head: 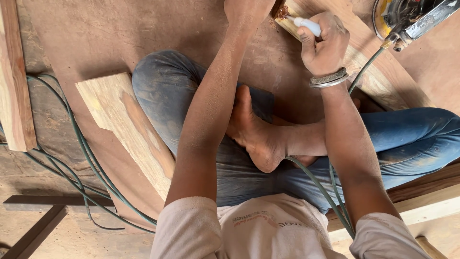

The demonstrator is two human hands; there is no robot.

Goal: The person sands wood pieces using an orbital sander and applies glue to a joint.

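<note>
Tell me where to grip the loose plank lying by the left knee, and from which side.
Grip the plank at its wide outer end, coming from the left. That end lies bare on the board, while the near end runs under the jeans-clad leg. Mind the green cable alongside. The left hand and right hand, holding a white tube, are both up ahead.

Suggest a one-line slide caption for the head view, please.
Seated cross-legged on a plywood sheet, right hand squeezes a small white tube onto a wooden strip's end; left hand steadies beside it.
</note>
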